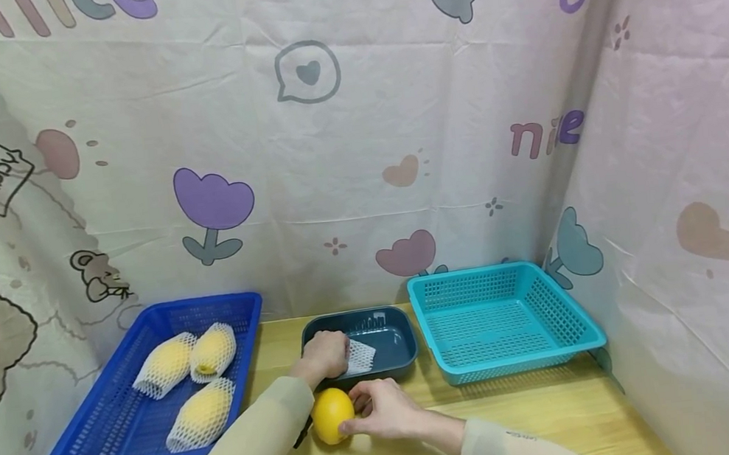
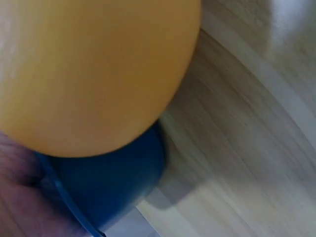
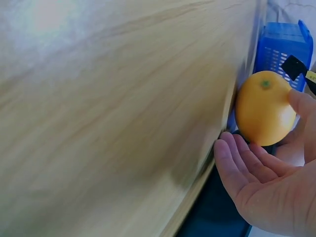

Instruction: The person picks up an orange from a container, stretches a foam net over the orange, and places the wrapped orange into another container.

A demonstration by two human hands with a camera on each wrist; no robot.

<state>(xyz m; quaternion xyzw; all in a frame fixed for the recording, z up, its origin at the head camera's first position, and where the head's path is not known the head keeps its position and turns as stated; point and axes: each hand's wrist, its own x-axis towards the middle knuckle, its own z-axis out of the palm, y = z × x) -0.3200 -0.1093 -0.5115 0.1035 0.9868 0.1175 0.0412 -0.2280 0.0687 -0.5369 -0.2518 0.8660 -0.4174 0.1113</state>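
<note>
A yellow-orange orange [image 1: 332,416] with a green stem spot is held by my right hand [image 1: 389,412], thumb on one side and fingers on the other, just in front of the dark teal tray [image 1: 390,345]. My left hand [image 1: 326,354] reaches into the tray's left side, its curled fingers gripping a white foam net [image 1: 361,357]; its fingertips are hidden. In the left wrist view the orange [image 2: 94,74] covers much of the picture. The right wrist view shows the orange [image 3: 265,109] against the thumb, above the other fingers of my right hand [image 3: 271,190].
At the left, a blue basket [image 1: 109,440] contains yellow fruits in white foam nets [image 1: 201,415]. A turquoise basket [image 1: 447,374] stands at the right of the tray. All stand on a wooden table [image 1: 490,411], with a patterned curtain [image 1: 330,149] behind.
</note>
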